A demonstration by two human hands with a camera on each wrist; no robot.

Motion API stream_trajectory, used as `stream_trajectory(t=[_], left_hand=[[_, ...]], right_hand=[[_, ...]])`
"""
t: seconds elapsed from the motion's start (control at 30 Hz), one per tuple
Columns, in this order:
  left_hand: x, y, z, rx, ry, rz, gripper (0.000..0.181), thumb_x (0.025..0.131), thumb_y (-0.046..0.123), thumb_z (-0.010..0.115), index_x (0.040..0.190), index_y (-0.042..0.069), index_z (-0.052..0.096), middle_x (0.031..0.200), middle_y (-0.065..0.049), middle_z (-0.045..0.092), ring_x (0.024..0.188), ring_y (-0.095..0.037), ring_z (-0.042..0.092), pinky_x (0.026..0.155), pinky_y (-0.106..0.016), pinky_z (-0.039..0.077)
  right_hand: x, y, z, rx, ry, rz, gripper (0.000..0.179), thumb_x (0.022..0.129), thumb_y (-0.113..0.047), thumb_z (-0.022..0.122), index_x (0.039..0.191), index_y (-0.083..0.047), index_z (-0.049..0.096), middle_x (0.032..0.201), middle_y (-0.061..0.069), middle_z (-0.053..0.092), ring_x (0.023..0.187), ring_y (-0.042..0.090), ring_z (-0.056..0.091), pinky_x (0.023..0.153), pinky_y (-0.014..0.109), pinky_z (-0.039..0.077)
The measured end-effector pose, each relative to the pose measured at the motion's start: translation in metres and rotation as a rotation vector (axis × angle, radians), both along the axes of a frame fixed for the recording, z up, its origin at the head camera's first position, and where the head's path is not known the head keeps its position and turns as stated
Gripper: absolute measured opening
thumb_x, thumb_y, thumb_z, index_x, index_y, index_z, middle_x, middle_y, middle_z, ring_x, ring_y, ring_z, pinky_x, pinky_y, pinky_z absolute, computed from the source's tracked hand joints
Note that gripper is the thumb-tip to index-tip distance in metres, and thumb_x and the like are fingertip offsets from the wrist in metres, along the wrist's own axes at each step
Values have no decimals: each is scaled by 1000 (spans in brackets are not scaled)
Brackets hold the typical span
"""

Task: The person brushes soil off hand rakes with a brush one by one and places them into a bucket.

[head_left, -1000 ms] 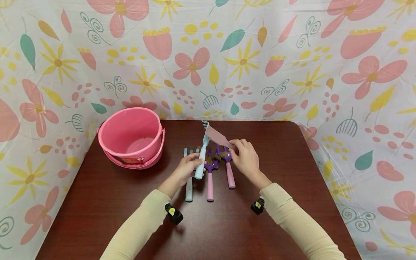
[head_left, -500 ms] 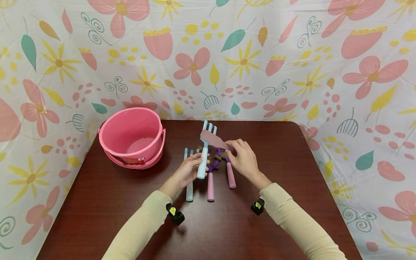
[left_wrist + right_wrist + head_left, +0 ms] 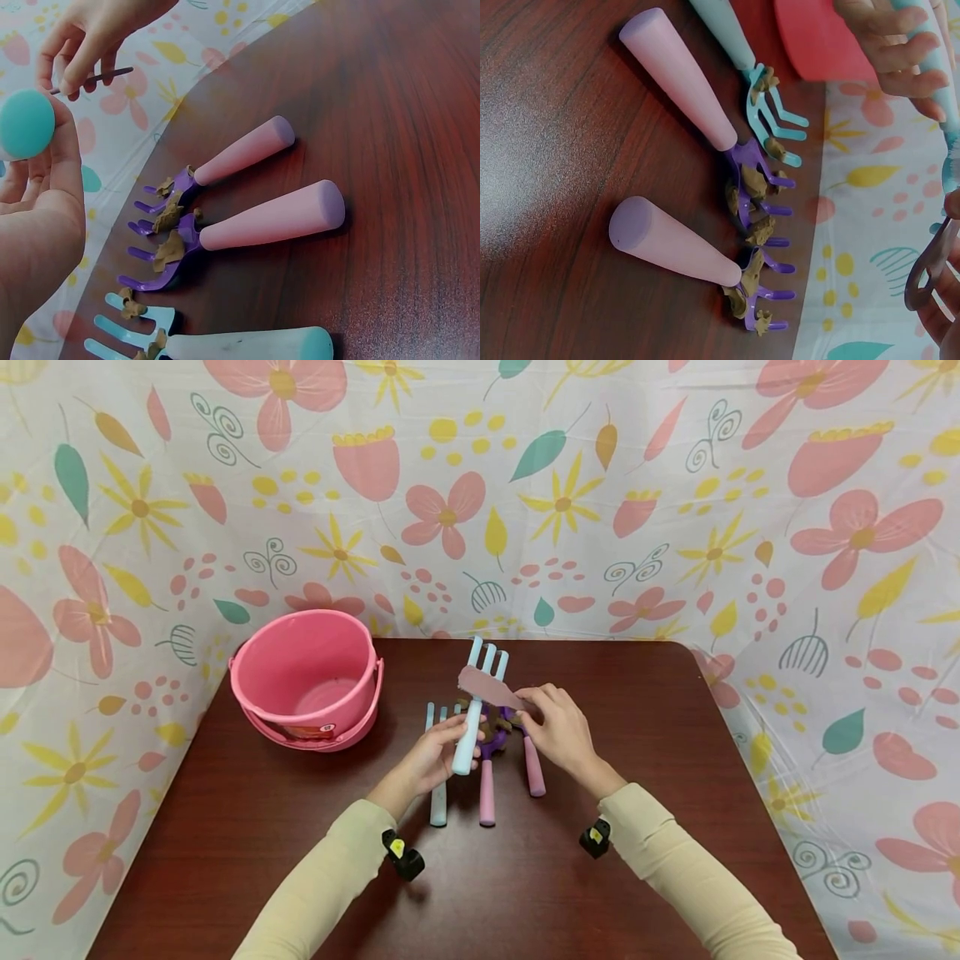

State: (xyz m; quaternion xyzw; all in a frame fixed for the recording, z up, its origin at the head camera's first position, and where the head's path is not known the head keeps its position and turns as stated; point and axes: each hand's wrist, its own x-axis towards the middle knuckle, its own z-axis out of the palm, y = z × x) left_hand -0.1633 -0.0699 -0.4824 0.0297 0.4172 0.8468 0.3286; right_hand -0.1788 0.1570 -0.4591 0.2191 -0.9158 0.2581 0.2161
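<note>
In the head view my left hand [image 3: 429, 758] holds a light-blue hand rake [image 3: 467, 739] by its handle, tines pointing up and away. My right hand [image 3: 562, 731] grips a flat mauve brush [image 3: 489, 686] that lies across the rake's head. Pale bristles [image 3: 954, 159] show against the rake in the right wrist view, beside the looped end of the brush. Below the hands, two purple hand rakes with pink handles [image 3: 274, 215] and another light-blue rake [image 3: 244, 345] lie on the table. Brown clumps [image 3: 754, 182] stick to their tines.
A pink bucket [image 3: 247, 693] with its handle folded down stands at the back left of the dark wooden table [image 3: 615, 893]. Behind the table hangs a flower-patterned curtain [image 3: 480, 527].
The held rake has turned so its tines now show broadside and lean slightly right. The brush has shifted left and down across the rake's head. Both hands keep their grip.
</note>
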Motion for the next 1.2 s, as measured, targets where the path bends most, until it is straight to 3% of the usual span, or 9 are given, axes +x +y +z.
stream_trajectory(t=[0.1, 0.3, 0.43, 0.87, 1.2], left_hand=[[0, 0, 0, 4, 4, -2, 45, 99, 17, 36, 139, -2, 25, 93, -2, 61, 72, -16, 60, 65, -28, 51], [2, -1, -3, 8, 11, -17, 28, 100, 17, 35, 123, 8, 46, 92, -4, 61, 71, -15, 61, 65, -30, 51], [4, -1, -4, 6, 18, -25, 25, 100, 17, 35, 118, 11, 51, 91, -3, 61, 71, -15, 60, 64, -28, 50], [5, -1, -7, 12, 35, -46, 24, 98, 18, 39, 117, 10, 51, 92, -5, 58, 70, -15, 60, 62, -29, 50], [7, -3, -11, -8, 45, -74, 26, 99, 16, 35, 119, 8, 48, 92, -5, 59, 70, -14, 59, 64, -30, 50]], right_hand=[[-1, 1, -1, 10, 7, -2, 26, 81, -17, 68, 106, -17, 65, 92, 1, 60, 75, 16, 49, 56, 29, 38], [-4, 4, -3, 17, 15, -16, 27, 80, -17, 70, 106, -18, 65, 91, 1, 60, 73, 16, 49, 55, 30, 37], [-5, 6, -5, 19, 6, -31, 26, 80, -16, 70, 105, -18, 65, 91, 1, 60, 74, 17, 49, 56, 31, 39], [-13, 14, -9, -16, 18, -93, 26, 79, -14, 70, 104, -14, 64, 89, 4, 61, 76, 21, 53, 60, 34, 42], [-16, 18, -8, -17, 11, -152, 25, 80, -16, 70, 104, -13, 64, 89, 6, 60, 77, 23, 53, 61, 37, 44]])
